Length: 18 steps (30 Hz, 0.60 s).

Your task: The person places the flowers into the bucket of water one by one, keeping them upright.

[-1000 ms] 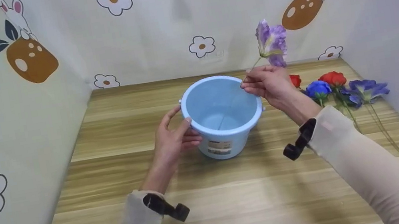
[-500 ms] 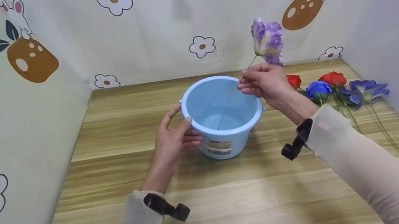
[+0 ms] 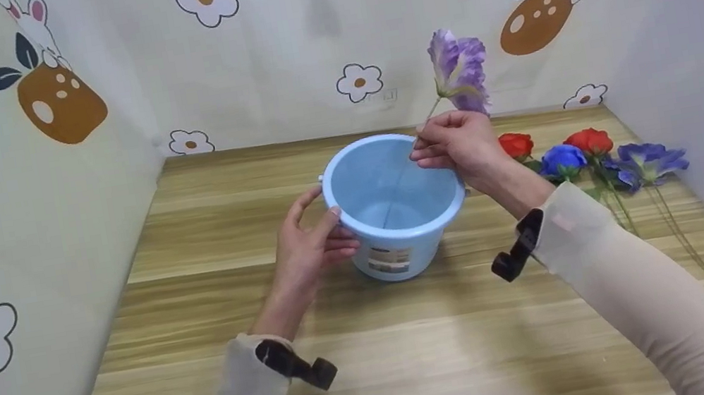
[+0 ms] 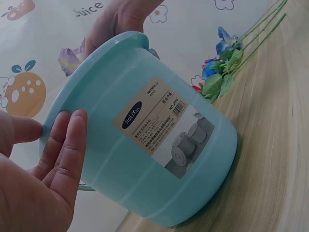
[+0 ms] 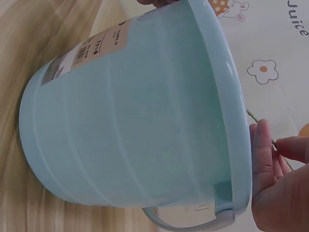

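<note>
A light blue bucket [image 3: 397, 254] stands upright on the wooden table. My left hand [image 3: 303, 248] grips its left rim, thumb on the rim and fingers against the outer wall, as the left wrist view also shows on the labelled bucket [image 4: 159, 140]. Above the right side of the opening, my right hand [image 3: 465, 146] pinches the thin stem of a purple flower [image 3: 461, 72], whose bloom is up. The stem slants down into the bucket, its lower end near the bottom. In the right wrist view, thumb and fingers of the right hand [image 5: 282, 179] hold the green stem [image 5: 252, 116] beside the rim.
Right of the bucket lie two red flowers [image 3: 589, 142] [image 3: 516, 145], a blue one [image 3: 562, 161] and a violet-blue one [image 3: 650, 162], their stems towards the front. Patterned cloth walls [image 3: 272, 61] border the table [image 3: 380, 364] at the back and both sides.
My right hand has moved a little left over the bucket opening, carrying the purple flower with it. The left hand keeps its grip on the rim.
</note>
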Motion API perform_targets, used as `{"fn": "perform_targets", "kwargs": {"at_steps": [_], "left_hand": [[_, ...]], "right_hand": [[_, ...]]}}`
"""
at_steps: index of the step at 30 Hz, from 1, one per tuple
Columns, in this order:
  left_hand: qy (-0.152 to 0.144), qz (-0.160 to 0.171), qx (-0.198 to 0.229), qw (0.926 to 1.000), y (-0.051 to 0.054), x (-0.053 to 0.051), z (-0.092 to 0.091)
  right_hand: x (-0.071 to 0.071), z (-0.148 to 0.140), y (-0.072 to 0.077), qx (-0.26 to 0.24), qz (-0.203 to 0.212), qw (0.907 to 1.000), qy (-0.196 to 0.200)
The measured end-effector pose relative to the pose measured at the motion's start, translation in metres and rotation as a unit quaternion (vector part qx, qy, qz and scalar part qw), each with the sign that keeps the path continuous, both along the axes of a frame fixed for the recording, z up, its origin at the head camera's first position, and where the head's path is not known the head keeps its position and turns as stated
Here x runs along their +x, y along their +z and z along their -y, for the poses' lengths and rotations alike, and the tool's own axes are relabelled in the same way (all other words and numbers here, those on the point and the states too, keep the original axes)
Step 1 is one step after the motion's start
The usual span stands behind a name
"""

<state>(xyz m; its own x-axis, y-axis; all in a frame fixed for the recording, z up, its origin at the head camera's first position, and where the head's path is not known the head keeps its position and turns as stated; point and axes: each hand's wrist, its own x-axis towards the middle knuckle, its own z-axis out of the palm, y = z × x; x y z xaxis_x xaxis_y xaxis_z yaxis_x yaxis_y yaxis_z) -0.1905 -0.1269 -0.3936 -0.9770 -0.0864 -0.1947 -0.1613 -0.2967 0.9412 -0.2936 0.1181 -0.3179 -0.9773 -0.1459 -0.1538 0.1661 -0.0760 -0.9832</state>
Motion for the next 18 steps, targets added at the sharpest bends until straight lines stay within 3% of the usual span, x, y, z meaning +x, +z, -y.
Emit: {"fn": "perform_targets", "kwargs": {"at_steps": [18], "left_hand": [[0.004, -0.007, -0.007, 0.9999, 0.000, 0.000, -0.001]], "right_hand": [[-0.003, 0.013, -0.001, 0.050, -0.023, 0.9984, 0.010]]}}
